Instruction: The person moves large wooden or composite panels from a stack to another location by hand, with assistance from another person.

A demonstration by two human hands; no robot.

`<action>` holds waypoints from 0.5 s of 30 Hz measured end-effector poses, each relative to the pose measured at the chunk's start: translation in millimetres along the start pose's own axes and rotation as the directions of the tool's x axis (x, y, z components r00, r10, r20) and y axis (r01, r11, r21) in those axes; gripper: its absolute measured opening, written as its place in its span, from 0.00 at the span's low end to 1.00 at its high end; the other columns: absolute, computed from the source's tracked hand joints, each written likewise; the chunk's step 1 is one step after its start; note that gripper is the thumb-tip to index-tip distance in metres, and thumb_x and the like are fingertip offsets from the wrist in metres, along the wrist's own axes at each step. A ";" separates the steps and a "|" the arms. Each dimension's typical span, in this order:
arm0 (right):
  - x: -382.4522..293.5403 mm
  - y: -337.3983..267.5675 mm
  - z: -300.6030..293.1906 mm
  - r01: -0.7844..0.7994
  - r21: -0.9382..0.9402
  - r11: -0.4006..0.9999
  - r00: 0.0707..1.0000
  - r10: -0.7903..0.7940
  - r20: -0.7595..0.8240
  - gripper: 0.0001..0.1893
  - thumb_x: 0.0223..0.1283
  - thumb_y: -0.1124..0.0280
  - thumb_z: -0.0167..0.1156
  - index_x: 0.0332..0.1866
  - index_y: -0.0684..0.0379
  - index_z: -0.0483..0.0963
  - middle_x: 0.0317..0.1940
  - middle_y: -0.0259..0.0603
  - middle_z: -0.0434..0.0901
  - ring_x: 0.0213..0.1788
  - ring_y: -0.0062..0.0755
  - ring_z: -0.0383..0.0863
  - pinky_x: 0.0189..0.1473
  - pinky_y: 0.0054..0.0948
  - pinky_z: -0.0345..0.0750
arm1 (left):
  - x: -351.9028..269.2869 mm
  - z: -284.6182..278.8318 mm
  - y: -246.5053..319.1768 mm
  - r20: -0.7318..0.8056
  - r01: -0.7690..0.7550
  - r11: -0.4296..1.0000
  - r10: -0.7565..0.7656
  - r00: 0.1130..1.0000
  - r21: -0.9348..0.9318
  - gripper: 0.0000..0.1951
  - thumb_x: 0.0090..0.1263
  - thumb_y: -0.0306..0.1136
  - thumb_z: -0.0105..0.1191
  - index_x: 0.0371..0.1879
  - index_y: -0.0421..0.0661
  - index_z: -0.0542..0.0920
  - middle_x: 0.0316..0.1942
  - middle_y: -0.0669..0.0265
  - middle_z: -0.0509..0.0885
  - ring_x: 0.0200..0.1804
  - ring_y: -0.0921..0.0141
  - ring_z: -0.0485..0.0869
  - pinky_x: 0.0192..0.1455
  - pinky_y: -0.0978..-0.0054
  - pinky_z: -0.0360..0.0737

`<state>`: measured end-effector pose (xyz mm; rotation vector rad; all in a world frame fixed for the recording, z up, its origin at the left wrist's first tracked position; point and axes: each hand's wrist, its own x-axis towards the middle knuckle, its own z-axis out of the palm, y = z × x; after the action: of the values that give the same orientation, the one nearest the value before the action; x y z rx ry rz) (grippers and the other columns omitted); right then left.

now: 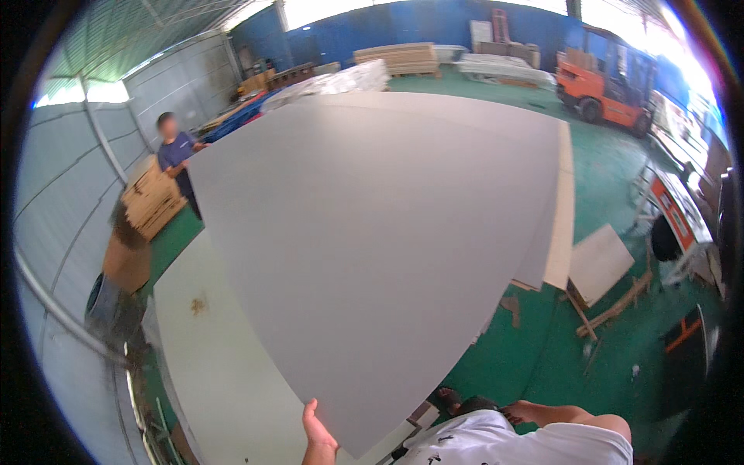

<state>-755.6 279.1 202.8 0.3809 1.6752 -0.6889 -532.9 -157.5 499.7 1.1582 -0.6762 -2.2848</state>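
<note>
A large grey sheet panel (383,232) stretches out before me over a stack of boards. My left hand (318,429) grips its left edge close to the near corner, thumb on top and fingers hidden underneath. Below the sheet lies a pale greenish-white board (215,360) with a brown stain. My right arm is bent across my white shirt (465,439); my right hand (519,411) is at my waist, by dark clothing, its fingers partly hidden. At the far left corner of the sheet, another person (177,148) in a blue shirt has hands at its edge.
Pale wooden boards (562,203) stick out under the sheet's right side. A loose board (601,264) and wood strips (616,302) lie on the green floor (540,343). An orange forklift (604,87) stands back right. Stacked brown boards (152,197) are by the left wall.
</note>
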 end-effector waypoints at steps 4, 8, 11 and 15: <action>-0.5 16.2 2.0 0.104 -0.008 0.995 0.989 -0.104 -0.101 0.16 0.55 0.54 0.55 0.39 0.55 0.76 0.30 0.33 0.77 0.29 0.25 0.73 0.31 0.26 0.72 | 23.8 63.9 -47.5 0.102 0.125 0.992 -0.124 0.987 -0.004 0.24 0.59 0.50 0.39 0.48 0.46 0.71 0.47 0.63 0.75 0.50 0.60 0.71 0.51 0.58 0.67; -47.9 -4.2 4.4 0.229 0.105 0.968 0.954 -0.203 -0.220 0.15 0.56 0.58 0.55 0.41 0.58 0.75 0.30 0.32 0.77 0.29 0.22 0.74 0.28 0.23 0.70 | 28.1 143.2 -95.0 0.174 0.141 0.990 -0.136 0.975 -0.015 0.24 0.60 0.50 0.38 0.48 0.45 0.71 0.48 0.64 0.74 0.50 0.62 0.71 0.52 0.60 0.67; -32.8 23.8 -2.6 0.254 0.300 0.919 0.948 -0.175 -0.266 0.18 0.54 0.54 0.57 0.39 0.59 0.76 0.29 0.33 0.77 0.26 0.24 0.71 0.28 0.27 0.70 | 45.2 199.3 -142.1 0.269 0.148 0.989 -0.134 0.954 -0.032 0.24 0.63 0.50 0.36 0.50 0.45 0.69 0.49 0.63 0.73 0.51 0.62 0.71 0.52 0.60 0.68; -45.9 43.9 -5.5 0.202 0.429 0.880 0.961 -0.094 -0.258 0.13 0.57 0.60 0.55 0.37 0.60 0.75 0.24 0.35 0.76 0.23 0.26 0.72 0.22 0.26 0.67 | 64.6 262.7 -181.7 0.312 0.154 0.985 -0.124 0.942 -0.075 0.24 0.66 0.49 0.35 0.52 0.42 0.67 0.50 0.62 0.72 0.52 0.63 0.71 0.54 0.61 0.68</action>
<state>-723.5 321.9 237.6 0.6894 1.7661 -1.1987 -820.5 -5.1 485.0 0.8358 -0.5991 -2.6187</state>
